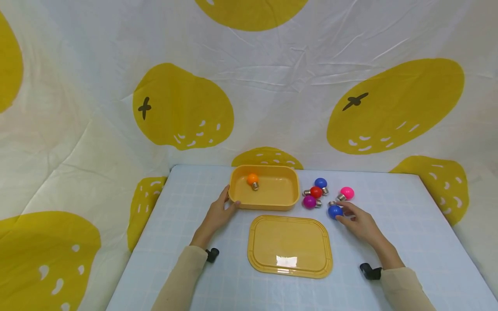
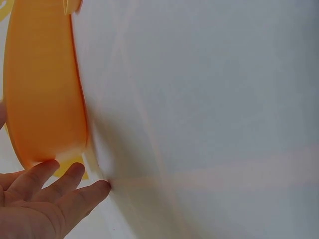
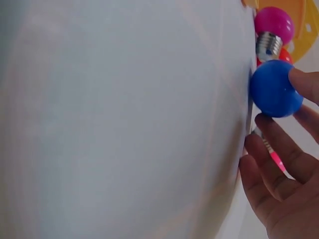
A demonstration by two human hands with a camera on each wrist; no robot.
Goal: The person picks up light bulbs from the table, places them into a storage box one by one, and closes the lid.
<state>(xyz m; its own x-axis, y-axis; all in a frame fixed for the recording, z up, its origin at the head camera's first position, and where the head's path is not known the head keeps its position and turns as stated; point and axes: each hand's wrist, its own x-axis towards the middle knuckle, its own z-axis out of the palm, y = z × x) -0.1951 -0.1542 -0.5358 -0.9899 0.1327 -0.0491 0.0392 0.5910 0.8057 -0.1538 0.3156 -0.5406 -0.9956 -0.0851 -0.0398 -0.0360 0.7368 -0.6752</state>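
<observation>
At the left end of the yellow plastic box point(image 1: 272, 207), my left hand point(image 1: 218, 214) holds its near corner, with the thumb at the front and the fingers along the end wall. Inside the box lies an orange light bulb point(image 1: 253, 179). My right hand point(image 1: 359, 222) pinches a blue light bulb point(image 1: 335, 211) between thumb and fingers; its metal base points away from me. In the right wrist view this blue bulb point(image 3: 276, 89) is at or very near the tabletop, and the other fingers spread below it. A pink bulb point(image 1: 347, 193) lies just beyond that hand.
Between box and right hand lie a second blue bulb point(image 1: 320, 183), a red bulb point(image 1: 316, 192) and a purple bulb point(image 1: 309, 201), close together. A yellow lid point(image 1: 289, 246) rests flat in front of the box. Behind the table point(image 1: 408, 207) hangs a fruit-patterned cloth point(image 1: 272, 108).
</observation>
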